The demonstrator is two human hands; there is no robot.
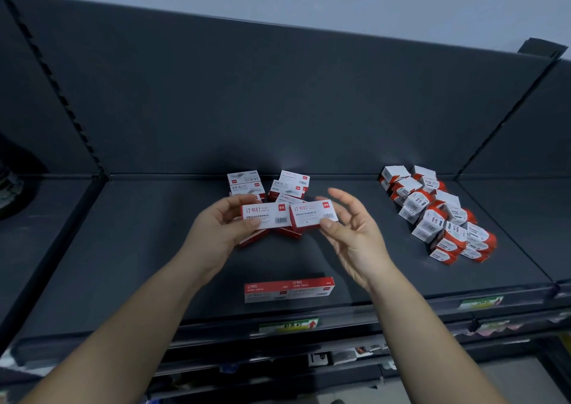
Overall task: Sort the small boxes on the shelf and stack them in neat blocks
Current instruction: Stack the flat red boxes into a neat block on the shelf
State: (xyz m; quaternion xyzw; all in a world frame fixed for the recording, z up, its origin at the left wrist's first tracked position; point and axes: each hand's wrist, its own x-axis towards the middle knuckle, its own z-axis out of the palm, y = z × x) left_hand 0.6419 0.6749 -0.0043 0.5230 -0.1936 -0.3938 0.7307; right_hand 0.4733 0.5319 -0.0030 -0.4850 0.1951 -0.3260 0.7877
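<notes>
Boxes [278, 210], two of them, sit side by side above the shelf [148, 249]. The left hand [216, 233] grips the left box [262, 218]; the right hand [355, 237] pinches the right box [313, 213], fingers loose. This looks like the stacking step: next, set both squarely on the near pair [289, 291].

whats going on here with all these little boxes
A person is sorting small boxes on a dark shelf. The left hand grips one staple box and the right hand pinches a second box beside it, both held above a loose pile at the back. A pair of matching boxes lies side by side near the front edge, and a cluster of smaller boxes sits off to the right.
</notes>
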